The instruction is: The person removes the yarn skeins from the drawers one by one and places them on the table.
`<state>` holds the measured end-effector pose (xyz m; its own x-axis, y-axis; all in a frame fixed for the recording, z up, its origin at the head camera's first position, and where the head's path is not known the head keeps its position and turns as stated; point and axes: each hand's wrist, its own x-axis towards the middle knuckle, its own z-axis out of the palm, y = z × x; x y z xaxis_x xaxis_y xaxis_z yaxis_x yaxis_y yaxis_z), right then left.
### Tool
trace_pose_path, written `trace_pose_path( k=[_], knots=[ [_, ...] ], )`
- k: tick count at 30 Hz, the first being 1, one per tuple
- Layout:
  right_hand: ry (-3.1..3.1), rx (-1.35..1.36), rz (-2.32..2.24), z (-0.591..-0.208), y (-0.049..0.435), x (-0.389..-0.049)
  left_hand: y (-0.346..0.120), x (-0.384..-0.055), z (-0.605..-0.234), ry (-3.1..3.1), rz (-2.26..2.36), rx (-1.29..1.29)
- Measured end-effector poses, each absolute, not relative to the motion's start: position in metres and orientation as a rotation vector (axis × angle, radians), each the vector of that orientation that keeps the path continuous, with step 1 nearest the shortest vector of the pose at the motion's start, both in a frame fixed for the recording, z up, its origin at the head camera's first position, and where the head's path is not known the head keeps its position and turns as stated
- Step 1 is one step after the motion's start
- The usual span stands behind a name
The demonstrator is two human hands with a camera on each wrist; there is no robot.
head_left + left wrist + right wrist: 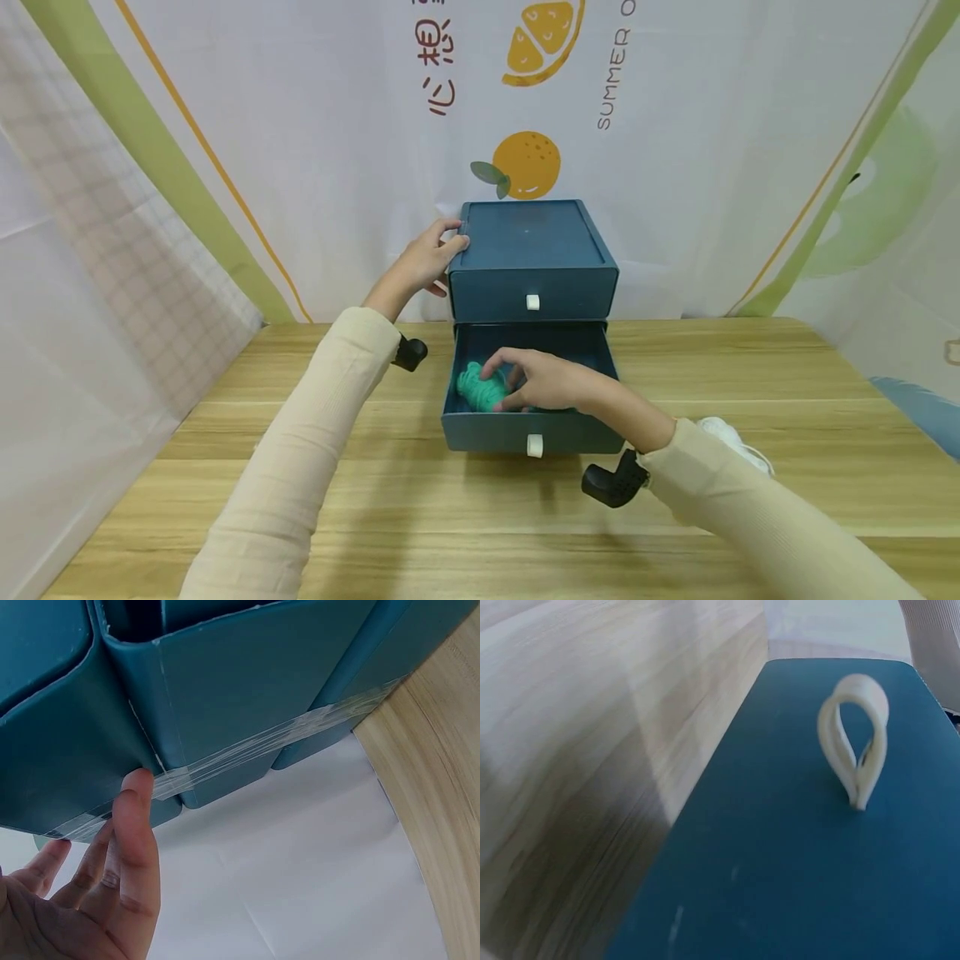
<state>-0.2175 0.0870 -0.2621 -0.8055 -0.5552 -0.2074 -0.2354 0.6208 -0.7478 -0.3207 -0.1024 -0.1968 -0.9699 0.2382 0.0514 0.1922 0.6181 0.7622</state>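
Observation:
A dark blue two-drawer cabinet (pixel 528 237) stands on the table, its lower drawer (pixel 534 432) pulled out. At the cabinet's upper left edge, my left hand (pixel 423 258) rests with extended fingers. In the left wrist view, these fingers (pixel 135 832) touch the taped side. Inside the lower drawer lies a bundle of green yarn (pixel 477 388), towards the left. My right hand (pixel 543 379) reaches over the drawer, curved thumb and fingers pinching the yarn's right end. The right wrist view shows only the drawer's front with its cream loop pull (pixel 855 739); the hand is hidden there.
A white bundle with a loose strand (pixel 731 442) lies on the wooden table (pixel 390 517), right of the drawer and partly behind the right sleeve. The upper drawer (pixel 532 293) is closed. A printed curtain (pixel 337 150) hangs right behind the cabinet.

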Motion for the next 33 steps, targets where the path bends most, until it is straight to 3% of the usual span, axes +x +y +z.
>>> trace_pose_path(
  k=[19, 33],
  knots=[
    [2.418, -0.677, -1.022, -0.265, 0.088, -0.218, -0.103, -0.322, -0.199, 2.774, 1.304, 0.367],
    [2.369, -0.668, -1.411, -0.25, 0.1, -0.215, -0.103, -0.322, -0.198, 2.78, 1.304, 0.38]
  ],
)
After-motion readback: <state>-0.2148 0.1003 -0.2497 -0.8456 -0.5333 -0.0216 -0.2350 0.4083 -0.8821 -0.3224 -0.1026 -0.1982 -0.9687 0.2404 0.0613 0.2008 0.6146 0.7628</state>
